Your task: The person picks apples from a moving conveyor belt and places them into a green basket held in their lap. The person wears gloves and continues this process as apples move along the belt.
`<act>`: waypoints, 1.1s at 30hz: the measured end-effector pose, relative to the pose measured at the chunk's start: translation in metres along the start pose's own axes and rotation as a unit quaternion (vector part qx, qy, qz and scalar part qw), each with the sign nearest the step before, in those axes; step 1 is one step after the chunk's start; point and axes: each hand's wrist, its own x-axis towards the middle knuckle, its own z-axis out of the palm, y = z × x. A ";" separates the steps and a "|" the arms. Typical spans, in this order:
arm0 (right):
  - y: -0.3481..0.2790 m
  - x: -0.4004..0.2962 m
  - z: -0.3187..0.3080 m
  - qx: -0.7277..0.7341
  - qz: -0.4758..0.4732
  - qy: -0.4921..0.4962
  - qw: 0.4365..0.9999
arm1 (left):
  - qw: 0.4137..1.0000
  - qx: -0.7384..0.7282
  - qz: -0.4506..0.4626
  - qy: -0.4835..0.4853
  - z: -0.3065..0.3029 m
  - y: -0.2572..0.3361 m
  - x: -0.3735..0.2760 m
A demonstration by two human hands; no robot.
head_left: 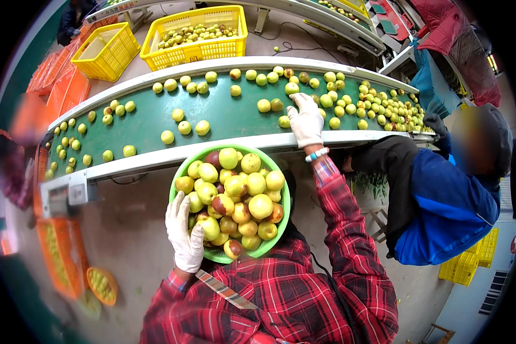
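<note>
A light-green plastic basket (285, 210) heaped with yellow-green and brown jujubes (236, 185) sits against my front. My left hand (184, 230), in a white glove, grips the basket's left rim, its thumb over the fruit inside. Over the green conveyor belt (228, 112) reaches my right hand (305, 118), also gloved, with the palm down and the fingers apart. Its fingertips are close to a green jujube (291, 88); whether they touch it is unclear. Another jujube (284, 121) lies beside the thumb. What is under the palm is hidden.
A white metal rail (223, 139) edges the belt's near side. Jujubes (391, 107) crowd its right end, where a co-worker (447, 202) sits. Yellow crates (193, 58) stand beyond the belt. Orange crates (60, 258) stand at lower left; another person (13, 172) is at far left.
</note>
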 end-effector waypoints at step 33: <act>0.094 0.078 0.045 -0.154 0.021 -0.278 0.948 | 0.945 -0.274 -0.153 0.094 0.071 0.050 -0.001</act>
